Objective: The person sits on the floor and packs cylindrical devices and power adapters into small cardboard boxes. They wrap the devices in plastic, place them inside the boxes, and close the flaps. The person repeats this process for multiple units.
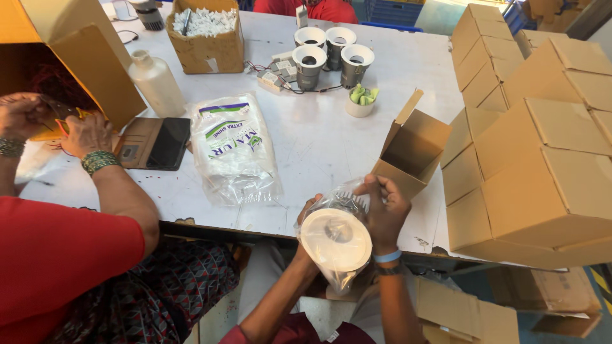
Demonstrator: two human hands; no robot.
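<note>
Round white downlight in clear plastic bag (336,241) sits between my hands, face toward me; right hand (386,213) fingers pinch the bag's top, left hand (307,220) cups behind, open brown carton (414,150) just beyond on the surface.

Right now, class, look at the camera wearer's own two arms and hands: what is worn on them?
Both forearms are bare, with no sleeves reaching them. The right hand has a light blue band on its wrist and a darker band or watch strap just below it. The left hand shows no ring; its wrist is mostly hidden, so I cannot tell what it wears.
</note>
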